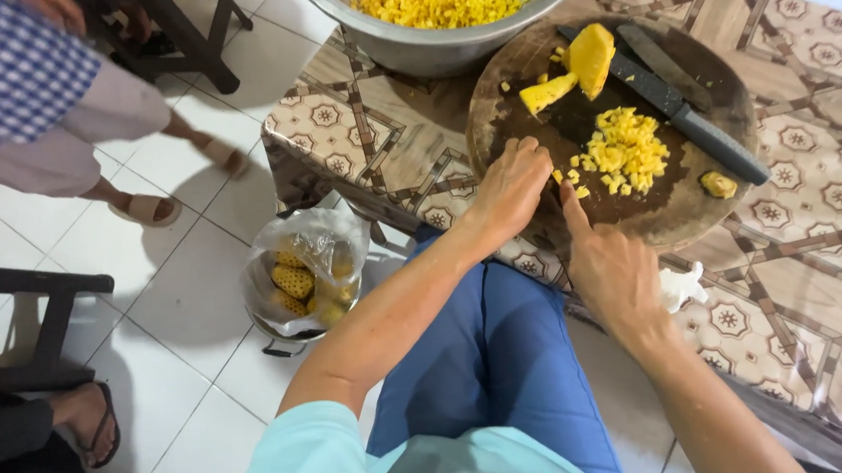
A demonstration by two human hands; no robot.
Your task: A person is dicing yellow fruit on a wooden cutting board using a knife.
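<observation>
A round dark wooden cutting board (528, 79) lies on the patterned table. My left hand (513, 184) rests flat on the board's near edge, fingers together, holding nothing. My right hand (610, 264) sits at the board's near rim with its index finger stretched toward a pile of diced yellow fruit (622, 149). Two larger yellow fruit chunks (576, 69) lie at the board's far side. A black-handled knife (676, 109) lies across the board to the right of the pile, untouched. A small scrap (718, 184) sits near the knife handle.
A large metal bowl (444, 50) full of diced yellow fruit stands beyond the board. A plastic-lined pot of fruit peels (305, 278) sits on the tiled floor to my left. Another person's legs in sandals (147, 209) stand left. Dark chair frames (27, 319) are nearby.
</observation>
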